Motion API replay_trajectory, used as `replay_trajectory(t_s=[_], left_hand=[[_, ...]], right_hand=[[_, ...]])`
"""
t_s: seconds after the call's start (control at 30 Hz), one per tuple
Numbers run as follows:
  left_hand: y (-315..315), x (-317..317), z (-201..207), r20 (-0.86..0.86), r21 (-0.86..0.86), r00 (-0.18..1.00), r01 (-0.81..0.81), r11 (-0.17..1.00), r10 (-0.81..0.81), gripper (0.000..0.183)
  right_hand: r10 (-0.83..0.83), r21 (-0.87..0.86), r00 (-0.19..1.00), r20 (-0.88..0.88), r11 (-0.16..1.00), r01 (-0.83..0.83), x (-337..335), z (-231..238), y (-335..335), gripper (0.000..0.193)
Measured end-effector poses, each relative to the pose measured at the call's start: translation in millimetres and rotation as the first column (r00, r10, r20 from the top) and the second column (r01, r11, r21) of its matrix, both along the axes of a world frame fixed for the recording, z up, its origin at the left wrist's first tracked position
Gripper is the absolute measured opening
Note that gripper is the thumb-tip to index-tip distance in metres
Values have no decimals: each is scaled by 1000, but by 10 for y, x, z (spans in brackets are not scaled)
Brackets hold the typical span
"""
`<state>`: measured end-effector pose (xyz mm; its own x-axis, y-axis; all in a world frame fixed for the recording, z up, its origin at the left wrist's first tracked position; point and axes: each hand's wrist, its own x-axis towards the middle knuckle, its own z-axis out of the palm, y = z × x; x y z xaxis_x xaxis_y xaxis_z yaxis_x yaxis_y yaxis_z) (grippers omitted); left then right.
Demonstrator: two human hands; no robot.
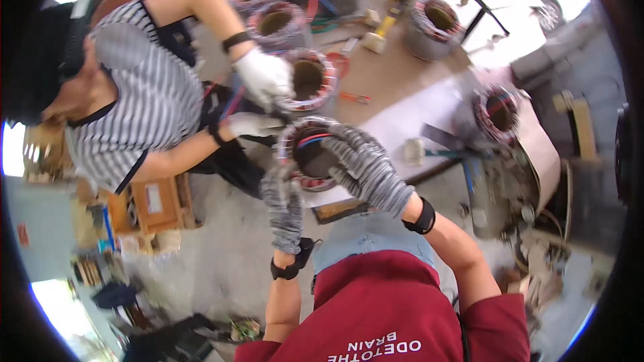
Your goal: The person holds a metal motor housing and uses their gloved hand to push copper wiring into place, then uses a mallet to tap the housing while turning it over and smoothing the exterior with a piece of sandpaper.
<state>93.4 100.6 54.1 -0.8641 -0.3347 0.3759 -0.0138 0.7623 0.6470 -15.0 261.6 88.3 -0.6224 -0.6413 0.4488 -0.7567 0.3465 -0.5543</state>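
Right in front of me at the table's edge stands a motor stator (287, 149), a ring of wound coils around a dark hollow bore, with red and blue leads showing inside. My left hand (282, 204), in a grey mottled knit glove, grips its near left rim, fingers bent against the windings. Across the right rim lies my right hand (367, 171), gloved alike, its fingers curled over the edge toward the bore. Some fingertips of both hands are hard to see. Just beyond is another stator (327, 96), which a co-worker's white-gloved hand (266, 80) touches.
The co-worker (147, 87) in a striped shirt leans in from the left, a second gloved hand (251, 125) near my stator. Several more stators stand farther back, one stator (496, 114) at right. A yellow-handled mallet (381, 35) and a pale-headed mallet (416, 152) lie on the table (396, 104).
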Motion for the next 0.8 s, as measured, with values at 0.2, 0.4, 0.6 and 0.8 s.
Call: replay_trajectory(t_s=[0.2, 0.4, 0.6, 0.8], left_hand=[[62, 65, 70, 75, -237, 997, 53, 970, -36, 25], [696, 81, 345, -32, -68, 998, -60, 996, 58, 27], [1931, -393, 486, 39, -102, 997, 63, 993, -59, 18], [2784, -965, 734, 79, -129, 977, 208, 970, -199, 17]], right_hand=[[7, 27, 966, 257, 1000, -15, 232, -227, 845, 24], [-523, 472, 852, -1, 751, 461, -116, -945, 2029, 40], [-429, 670, 894, -125, 629, 395, -429, -1472, 2059, 41], [-312, 733, 934, 176, 674, 87, -690, -1294, 1979, 31]])
